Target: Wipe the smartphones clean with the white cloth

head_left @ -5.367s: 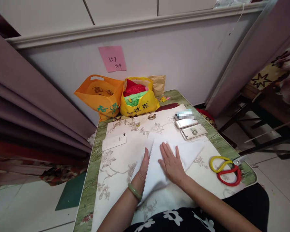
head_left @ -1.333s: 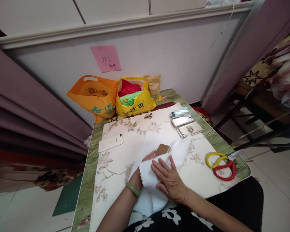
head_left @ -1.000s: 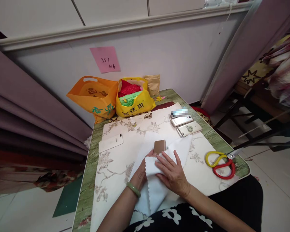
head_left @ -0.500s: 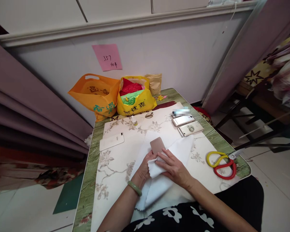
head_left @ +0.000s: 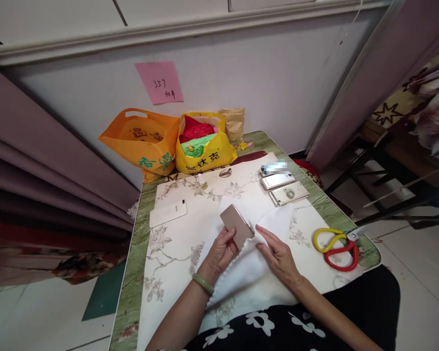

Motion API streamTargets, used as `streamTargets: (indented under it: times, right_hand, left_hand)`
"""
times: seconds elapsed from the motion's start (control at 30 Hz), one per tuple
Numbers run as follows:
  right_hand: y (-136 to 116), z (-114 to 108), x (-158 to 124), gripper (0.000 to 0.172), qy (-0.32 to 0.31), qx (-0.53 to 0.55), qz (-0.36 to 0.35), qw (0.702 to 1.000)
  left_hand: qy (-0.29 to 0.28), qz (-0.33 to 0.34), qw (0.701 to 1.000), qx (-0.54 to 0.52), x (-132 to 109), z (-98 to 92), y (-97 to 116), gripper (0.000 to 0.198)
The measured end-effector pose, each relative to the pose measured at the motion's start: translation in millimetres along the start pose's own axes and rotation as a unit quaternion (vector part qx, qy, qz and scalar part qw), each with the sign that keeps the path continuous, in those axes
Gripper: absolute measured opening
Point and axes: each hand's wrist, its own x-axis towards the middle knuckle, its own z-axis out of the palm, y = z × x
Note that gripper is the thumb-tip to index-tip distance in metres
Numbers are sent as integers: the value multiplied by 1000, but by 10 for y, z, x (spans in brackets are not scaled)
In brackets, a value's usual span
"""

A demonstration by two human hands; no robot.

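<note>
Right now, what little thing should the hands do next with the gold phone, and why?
Probably bring the right hand with the cloth back up onto the phone and rub it. The left hand holds the phone tilted up and bare, while the right hand rests on the cloth just beside it, not touching the phone.

Phone (head_left: 236, 226): rose-gold slab, flat back facing up, rounded corners; tilted, its far end raised toward the upper left, near end low over the cloth.
Phone grip: left hand (head_left: 219, 253) clasps its near end from below, thumb along one edge; bare of cloth on the visible face.
Cloth (head_left: 256, 263): white, soft, scalloped edge; spread loosely under the phone on the desk (head_left: 131, 273), one fold running back toward the far side, near part draped toward the lap.
Cloth contact: right hand (head_left: 278, 253) rests flat on it, fingertips just beside the phone's near corner.
</note>
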Motion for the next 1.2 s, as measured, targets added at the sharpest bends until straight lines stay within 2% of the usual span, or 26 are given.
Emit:
streamTargets:
  times: [0.07,0.2,0.4,0.53,0.67,0.83,0.93,1.03,1.2]
  right_hand:
    - [-16,31,-9,40,18,-25,9,999]
    - [-70,21,-3,39,54,-117,-24,991]
    - [-179,61,15,26,21,-190,-20,981]
    - [-285,121,147,34,-6,-287,-14,958]
    - [-360,119,386,34,-2,-360,-12,933]
    - [-344,150,581,34,21,-353,17,935]
    - [-302,220,489,35,20,-345,20,938]
    - [-270,254,264,38,6,-351,2,936]
    - [-266,189,-15,39,-10,-347,-27,937]
  left_hand:
    - [5,0,1000,-6,-2,11,6,50]
    - [20,6,1000,0,8,5,-2,47]
    - [48,7,999,24,-6,63,15,30]
    - [53,-1,993,103,-23,111,30,41]
    - [41,-19,984,171,-39,83,-22,53]
    - [-21,-17,983,183,-62,80,-66,62]
    - [6,1,983,183,-68,109,-55,51]
    - [42,36,986,158,-52,112,-65,40]
    - [24,48,997,59,-4,66,-108,44]
